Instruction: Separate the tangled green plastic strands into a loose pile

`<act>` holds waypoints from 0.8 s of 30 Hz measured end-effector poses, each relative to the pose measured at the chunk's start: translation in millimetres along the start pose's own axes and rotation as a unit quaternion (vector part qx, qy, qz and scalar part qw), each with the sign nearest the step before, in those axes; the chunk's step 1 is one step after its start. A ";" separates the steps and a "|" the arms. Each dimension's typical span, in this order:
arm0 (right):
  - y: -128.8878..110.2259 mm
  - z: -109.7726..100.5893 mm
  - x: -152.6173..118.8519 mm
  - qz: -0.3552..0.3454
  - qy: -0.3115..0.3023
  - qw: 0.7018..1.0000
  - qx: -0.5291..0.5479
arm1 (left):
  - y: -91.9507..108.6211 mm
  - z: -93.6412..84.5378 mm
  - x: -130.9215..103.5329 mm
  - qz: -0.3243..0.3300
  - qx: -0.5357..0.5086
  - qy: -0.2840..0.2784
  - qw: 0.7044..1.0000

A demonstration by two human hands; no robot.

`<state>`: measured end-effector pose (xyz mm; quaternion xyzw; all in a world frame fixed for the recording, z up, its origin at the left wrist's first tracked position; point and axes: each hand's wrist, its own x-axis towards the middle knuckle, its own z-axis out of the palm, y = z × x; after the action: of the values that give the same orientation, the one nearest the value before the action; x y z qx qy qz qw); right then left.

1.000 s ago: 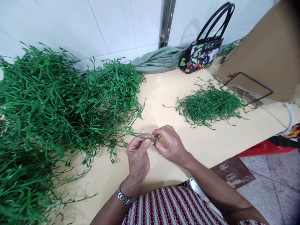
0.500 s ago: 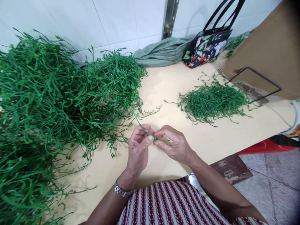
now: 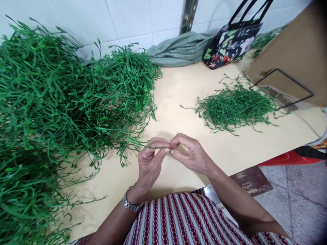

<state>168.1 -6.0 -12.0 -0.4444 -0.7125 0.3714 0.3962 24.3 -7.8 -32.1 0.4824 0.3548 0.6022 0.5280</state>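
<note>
A thin green stem (image 3: 153, 147) stretches leftward from my fingertips toward the big pile of green stems (image 3: 84, 102). My left hand (image 3: 152, 158), with a metal watch on its wrist, pinches it between thumb and fingers. Touching those fingertips, my right hand (image 3: 187, 153) has its thumb and forefinger pinched at the stem's right end; what lies inside that pinch is hidden. Both hands are just above the pale tabletop (image 3: 176, 115). A smaller pile of green stems (image 3: 237, 107) lies to the right, beyond my right hand.
Against the tiled wall lie a grey-green cloth sack (image 3: 178, 51) and a black floral bag (image 3: 231, 44). A brown cardboard sheet (image 3: 288, 58) leans at the right, with a black wire frame (image 3: 293, 80) before it. Something red (image 3: 288, 158) sits below the table edge.
The stem has swung from pointing up and away to lying nearly level, pointing left. My hands have come together at the fingertips. The loose stems above my hands are gone from that spot.
</note>
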 end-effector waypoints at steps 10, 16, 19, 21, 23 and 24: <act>2.5 12.8 -5.3 -0.094 0.065 0.985 -0.127 | 5.9 -1.3 0.6 0.074 0.168 -0.048 0.982; 17.6 11.8 -4.1 -0.063 0.067 0.972 -0.217 | 8.5 1.3 -5.9 0.064 0.184 -0.061 0.979; 23.4 3.1 -3.4 -0.030 0.058 0.985 -0.159 | 5.0 0.0 -4.1 -0.015 0.081 -0.032 0.996; 22.1 -2.6 -3.2 -0.020 0.051 0.997 -0.055 | 1.8 -0.7 -0.7 -0.041 0.011 -0.009 0.999; 18.0 -4.7 -3.5 0.012 0.040 0.997 0.065 | -0.9 -0.5 2.4 -0.053 -0.026 -0.005 0.998; 15.8 -3.9 -3.9 0.038 0.035 0.992 0.119 | -2.0 0.1 3.4 -0.061 -0.035 0.000 0.997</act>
<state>178.1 -3.7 -25.2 -0.4333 -0.6316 0.4527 0.4566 25.1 -4.0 -33.2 0.4410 0.3624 0.5805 0.5806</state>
